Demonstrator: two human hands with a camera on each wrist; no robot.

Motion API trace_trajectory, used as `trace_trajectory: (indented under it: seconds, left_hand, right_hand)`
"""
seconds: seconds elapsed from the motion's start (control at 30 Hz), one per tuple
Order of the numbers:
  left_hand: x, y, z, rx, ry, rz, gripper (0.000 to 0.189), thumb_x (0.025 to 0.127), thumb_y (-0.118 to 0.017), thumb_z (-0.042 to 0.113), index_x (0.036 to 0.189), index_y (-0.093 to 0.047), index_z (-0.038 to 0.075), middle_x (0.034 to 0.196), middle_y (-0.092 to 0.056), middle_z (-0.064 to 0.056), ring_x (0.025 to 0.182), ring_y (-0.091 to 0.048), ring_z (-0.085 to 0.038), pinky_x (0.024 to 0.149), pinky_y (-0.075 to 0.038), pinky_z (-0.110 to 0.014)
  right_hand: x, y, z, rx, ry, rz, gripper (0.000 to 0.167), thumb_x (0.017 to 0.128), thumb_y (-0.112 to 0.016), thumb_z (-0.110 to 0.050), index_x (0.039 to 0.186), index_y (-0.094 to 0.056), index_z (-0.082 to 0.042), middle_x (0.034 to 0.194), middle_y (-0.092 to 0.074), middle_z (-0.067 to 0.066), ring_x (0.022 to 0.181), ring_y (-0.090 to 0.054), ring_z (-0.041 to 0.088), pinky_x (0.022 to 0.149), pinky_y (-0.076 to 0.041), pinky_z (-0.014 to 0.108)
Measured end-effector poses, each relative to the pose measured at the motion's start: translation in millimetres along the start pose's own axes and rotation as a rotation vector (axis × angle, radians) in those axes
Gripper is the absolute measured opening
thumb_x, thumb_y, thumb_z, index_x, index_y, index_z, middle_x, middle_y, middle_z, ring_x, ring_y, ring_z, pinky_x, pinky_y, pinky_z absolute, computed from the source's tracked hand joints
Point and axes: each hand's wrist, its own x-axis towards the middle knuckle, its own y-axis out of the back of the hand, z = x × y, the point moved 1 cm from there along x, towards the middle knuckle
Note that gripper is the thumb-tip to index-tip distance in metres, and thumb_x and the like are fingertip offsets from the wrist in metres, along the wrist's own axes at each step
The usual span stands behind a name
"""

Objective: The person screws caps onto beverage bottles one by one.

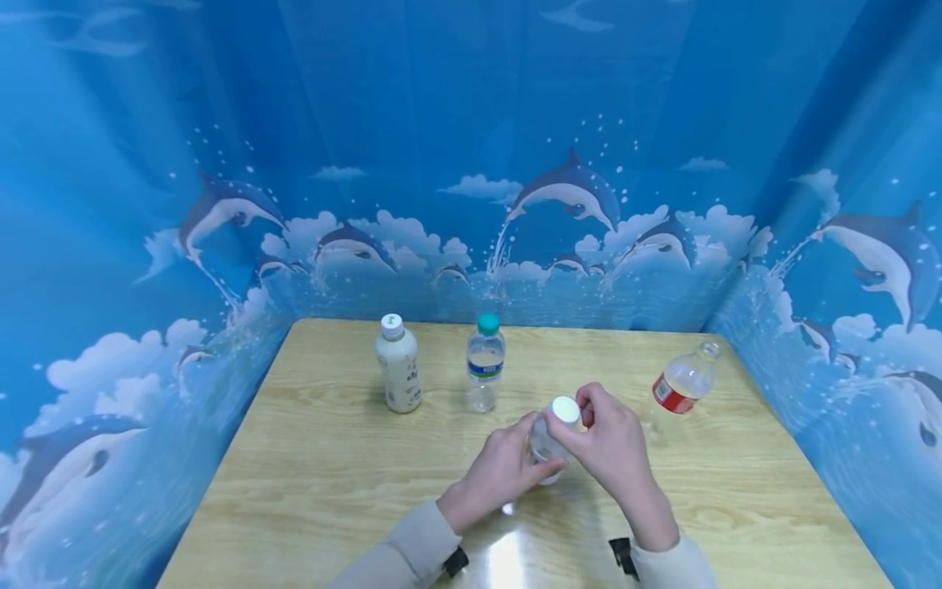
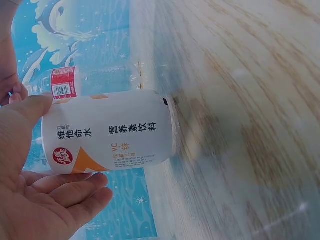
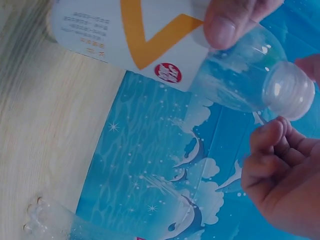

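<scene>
A clear drink bottle (image 2: 105, 132) with a white and orange label is gripped around its body by my left hand (image 1: 504, 466), thumb on one side and fingers on the other. It tilts slightly; whether its base touches the table cannot be told. At the bottle's top is a white cap (image 3: 292, 92). My right hand (image 1: 611, 438) has its thumb and curled fingers on either side of this cap. In the right wrist view the thumb is partly hidden behind the cap, with the curled fingers (image 3: 270, 137) close below it.
On the wooden table (image 1: 331, 491) stand a white bottle (image 1: 400, 372) at the left and a clear bottle (image 1: 485, 368) with a green cap. Right of my hands is an uncapped bottle (image 1: 684, 380) with a red label. A blue dolphin curtain (image 1: 441, 123) surrounds the table.
</scene>
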Motion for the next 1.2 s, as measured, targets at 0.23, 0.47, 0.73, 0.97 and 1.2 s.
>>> trace_trajectory:
  seconds: [0.23,0.47,0.73,0.97,1.2]
  left_hand:
    - [-0.1,-0.5,-1.6,-0.005,-0.016,0.013,0.069,0.096,-0.077,0.046,0.151,-0.053,0.012,0.126,-0.076,-0.006,0.109,-0.074,-0.012,0.091,-0.061,-0.024]
    - [-0.2,0.0,-1.7,0.007,-0.016,0.012,0.071,0.097,-0.074,0.051,0.152,-0.052,0.012,0.127,-0.076,-0.007,0.111,-0.074,-0.014,0.094,-0.061,-0.026]
    - [0.3,0.2,-1.3,0.010,-0.014,0.011,0.073,0.096,-0.071,0.056,0.150,-0.053,0.011,0.127,-0.076,-0.007,0.111,-0.074,-0.015,0.094,-0.060,-0.026]
    - [1.4,0.2,-1.2,0.026,0.012,0.009,0.074,0.095,-0.072,0.057,0.149,-0.054,0.010,0.126,-0.076,-0.008,0.110,-0.074,-0.016,0.093,-0.061,-0.025]
    - [0.6,-0.5,-2.0,0.018,0.002,0.005,0.075,0.097,-0.068,0.060,0.151,-0.053,0.011,0.127,-0.076,-0.008,0.111,-0.074,-0.015,0.094,-0.061,-0.025]
  right_hand:
    - [0.1,-0.6,-1.1,-0.013,0.016,0.003,0.032,0.083,-0.087,-0.028,0.088,-0.061,-0.009,0.068,-0.056,-0.001,0.058,-0.044,0.010,0.051,-0.038,0.022]
    - [-0.7,5.0,-2.1,-0.027,0.091,-0.006,0.032,0.080,-0.085,-0.020,0.102,-0.068,-0.005,0.080,-0.064,0.000,0.066,-0.048,0.010,0.055,-0.042,0.020]
    - [-0.7,8.0,1.5,0.042,0.171,0.006,0.037,0.076,-0.082,-0.013,0.110,-0.069,-0.007,0.086,-0.059,-0.002,0.074,-0.051,0.013,0.060,-0.043,0.021]
    - [1.5,11.3,3.4,0.076,0.186,-0.020,0.035,0.077,-0.083,-0.009,0.109,-0.069,-0.008,0.083,-0.057,-0.002,0.074,-0.051,0.013,0.061,-0.044,0.021]
    - [0.6,6.2,3.7,0.006,0.185,0.007,0.032,0.079,-0.088,-0.015,0.102,-0.067,-0.004,0.082,-0.061,0.000,0.070,-0.051,0.014,0.058,-0.043,0.020]
